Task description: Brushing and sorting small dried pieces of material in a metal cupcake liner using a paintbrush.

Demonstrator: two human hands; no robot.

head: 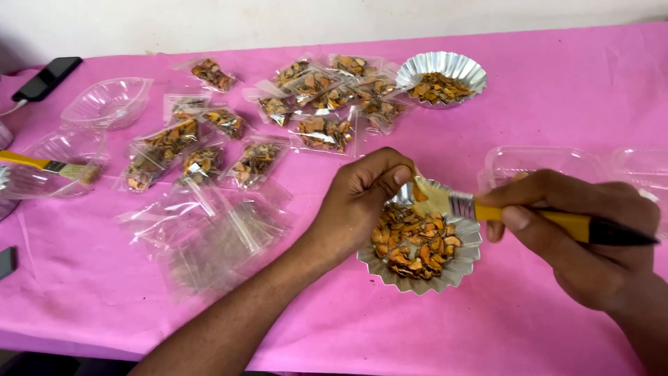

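My left hand point(362, 198) pinches a small orange dried piece point(418, 191) over a fluted foil cup point(456, 268) filled with orange and brown dried pieces point(414, 244). My right hand point(581, 233) grips a yellow-handled paintbrush point(515, 212); its pale bristles touch the piece at my left fingertips. Both hands hover over the pink tablecloth point(543, 104).
Several small clear bags filled with dried pieces point(323, 87) lie at the back, empty clear bags point(216, 233) in a pile on the left. A second foil cup point(442, 78), clear plastic trays point(108, 101), another brush point(52, 167) and a phone point(47, 78) are around.
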